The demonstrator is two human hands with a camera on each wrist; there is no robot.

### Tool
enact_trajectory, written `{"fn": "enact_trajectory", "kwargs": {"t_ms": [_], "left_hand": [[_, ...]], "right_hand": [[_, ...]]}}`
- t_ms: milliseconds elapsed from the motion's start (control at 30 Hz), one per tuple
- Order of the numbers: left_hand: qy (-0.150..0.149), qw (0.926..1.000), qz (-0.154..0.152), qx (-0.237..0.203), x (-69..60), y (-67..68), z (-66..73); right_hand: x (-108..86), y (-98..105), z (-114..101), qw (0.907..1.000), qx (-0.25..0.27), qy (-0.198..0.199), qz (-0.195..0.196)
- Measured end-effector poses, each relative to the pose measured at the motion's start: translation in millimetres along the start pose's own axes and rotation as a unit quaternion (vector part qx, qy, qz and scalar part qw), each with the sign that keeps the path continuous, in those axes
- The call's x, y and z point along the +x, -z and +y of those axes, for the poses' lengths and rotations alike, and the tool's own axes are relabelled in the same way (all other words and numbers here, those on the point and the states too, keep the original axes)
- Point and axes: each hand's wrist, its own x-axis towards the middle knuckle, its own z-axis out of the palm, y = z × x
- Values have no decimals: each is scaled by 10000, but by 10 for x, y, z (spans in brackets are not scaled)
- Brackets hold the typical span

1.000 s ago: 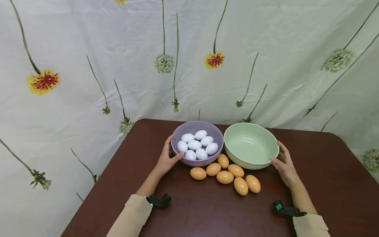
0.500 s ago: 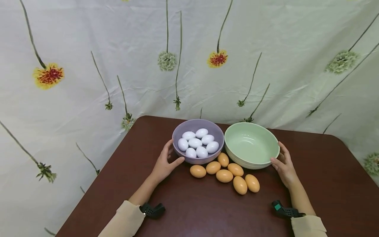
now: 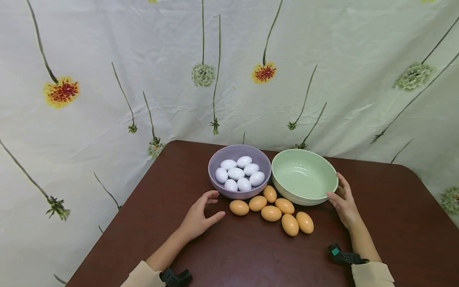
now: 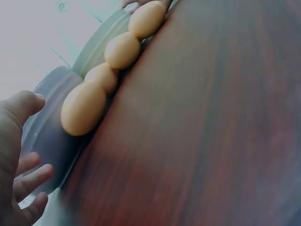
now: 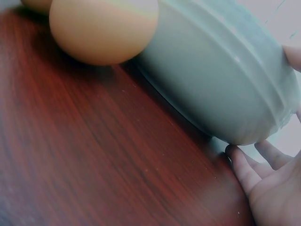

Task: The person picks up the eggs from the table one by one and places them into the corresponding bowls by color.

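Observation:
My left hand [image 3: 197, 217] is off the purple bowl [image 3: 211, 179], in front of its left side. The fingers are spread and relaxed, with nothing between them; the left wrist view shows the hand [image 4: 19, 160] beside the bowl's wall. Several white eggs [image 3: 236, 173] lie inside that bowl. With thumb and fingers around its right side, my right hand [image 3: 346, 205] holds the pale green bowl [image 3: 301, 175], whose inside holds nothing. Fingertips [image 5: 233, 149] touch low on its wall in the right wrist view. Several orange-brown eggs [image 3: 271, 213] lie on the table in front of both bowls.
The bowls stand side by side near the back of the dark brown table [image 3: 251, 255]. A floral cloth [image 3: 161, 59] hangs behind it. The egg nearest my left hand is an orange-brown one [image 3: 239, 207].
My left hand has let go of the purple bowl and drawn back toward me. My right hand stays at the green bowl. Bowls and eggs keep their places, with only a slight view shift.

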Motion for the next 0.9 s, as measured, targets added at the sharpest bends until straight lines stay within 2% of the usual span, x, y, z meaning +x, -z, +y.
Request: {"fn": "enact_trajectory", "kwargs": {"t_ms": [133,367,500,700,900], "left_hand": [[-96,9998,-182,67,7,-60,32],[-503,9981,-306,175,72,-136,41],[-636,9971,-404,117,108,-177,26],[-730,9957,-522,208,137,-224,20],[-680,9951,-626,340,145,-251,69]], "right_hand": [[2,0,2,10000,-17,-7,17],[2,5,8,10000,50,-19,40],[8,1,0,10000,47,-10,38],[5,1,8,10000,37,-28,56],[-1,-2,2,10000,57,8,58]]}}
